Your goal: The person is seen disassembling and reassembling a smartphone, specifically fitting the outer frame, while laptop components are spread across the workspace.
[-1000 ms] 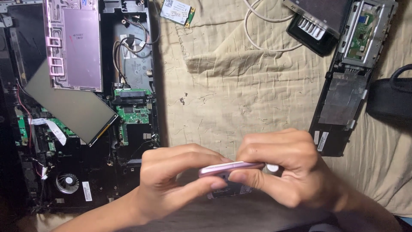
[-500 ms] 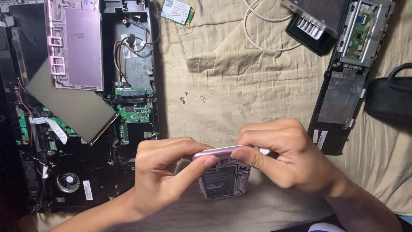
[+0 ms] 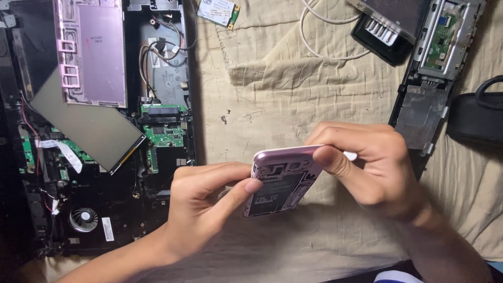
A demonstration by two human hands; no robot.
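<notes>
You've got the pink phone (image 3: pixel 283 181) w/ its back cover off, held up over the beige cloth (image 3: pixel 272 94), internals facing the camera. Your left hand (image 3: pixel 201 209) is curled around its lower-left edge, thumb tip pressed against the frame, other fingers closed behind it. Your right hand (image 3: pixel 367 162) pinches the top-right corner, thumb on the open side, fingers wrapped tight over the rim; something small and white pokes out past those fingers, can't tell what it is.

Everything else, relative to the phone: the opened laptop chassis (image 3: pixel 105 131) lies to its left, w/ green circuit boards showing and a cooling fan (image 3: pixel 84 219) down-left. A small wireless card (image 3: pixel 219 10) sits well above, near the top edge. Up-right there's a white cable (image 3: pixel 325 42), a black adapter block (image 3: pixel 382 34) and a second dismantled black panel (image 3: pixel 429 78). A dark pouch (image 3: pixel 479 115) is far right.

Risks, imo: the grip is at edges only, so a slip would drop the phone onto the cloth or against the laptop chassis. Your left thumb is close to the exposed board; pressure or skin oil there could hurt components. Twisting both corners in opposite directions could flex the frame. Tiny dark specks on the cloth above the phone may be screws, easy to lose if the cloth shifts.
</notes>
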